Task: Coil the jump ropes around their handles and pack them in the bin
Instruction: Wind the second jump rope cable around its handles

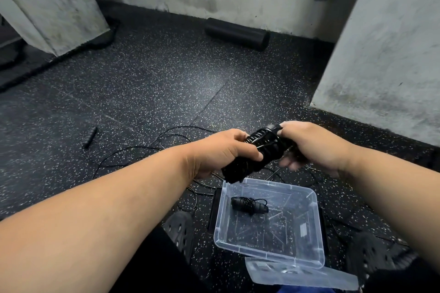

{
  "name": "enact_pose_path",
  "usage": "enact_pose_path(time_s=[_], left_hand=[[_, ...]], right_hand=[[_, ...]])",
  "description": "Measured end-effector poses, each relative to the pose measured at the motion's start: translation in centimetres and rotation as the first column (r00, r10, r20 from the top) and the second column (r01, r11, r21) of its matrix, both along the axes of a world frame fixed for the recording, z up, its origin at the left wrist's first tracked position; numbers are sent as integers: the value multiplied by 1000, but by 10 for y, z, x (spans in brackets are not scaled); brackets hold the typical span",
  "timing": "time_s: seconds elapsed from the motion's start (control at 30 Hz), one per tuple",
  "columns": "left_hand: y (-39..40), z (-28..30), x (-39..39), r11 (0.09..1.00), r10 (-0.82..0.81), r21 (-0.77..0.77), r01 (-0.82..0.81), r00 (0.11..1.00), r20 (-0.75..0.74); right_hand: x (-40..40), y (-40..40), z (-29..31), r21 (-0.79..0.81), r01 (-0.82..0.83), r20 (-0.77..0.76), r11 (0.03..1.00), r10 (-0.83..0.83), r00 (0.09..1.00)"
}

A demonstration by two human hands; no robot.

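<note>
Filling most of the frame, a dark speckled floor runs back to grey walls. At lower centre stands a clear bin, its lid lying flat against its near edge. A black roller lies by the far wall, top centre. Both hands hover just above the bin, mid-frame: the left hand grips a black handle bundle with fingers curled round it, and the right hand clasps the bundle's upper end. Thin black rope trails in loose loops on the floor beneath them. Inside the bin rests one coiled rope. A loose handle lies at middle left.
</note>
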State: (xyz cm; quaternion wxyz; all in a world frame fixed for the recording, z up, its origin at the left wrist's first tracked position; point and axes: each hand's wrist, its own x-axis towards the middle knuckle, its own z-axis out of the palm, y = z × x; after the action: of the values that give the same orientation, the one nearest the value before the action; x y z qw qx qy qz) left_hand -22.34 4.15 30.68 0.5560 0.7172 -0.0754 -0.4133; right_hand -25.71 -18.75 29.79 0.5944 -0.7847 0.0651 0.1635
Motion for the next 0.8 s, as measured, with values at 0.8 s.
enact_pose_path(time_s=[0.8], left_hand=[[36,-22,19,585,-614,768,261,762,208]], right_hand=[[-22,9,-232,-127,26,-648,992,-103,754]])
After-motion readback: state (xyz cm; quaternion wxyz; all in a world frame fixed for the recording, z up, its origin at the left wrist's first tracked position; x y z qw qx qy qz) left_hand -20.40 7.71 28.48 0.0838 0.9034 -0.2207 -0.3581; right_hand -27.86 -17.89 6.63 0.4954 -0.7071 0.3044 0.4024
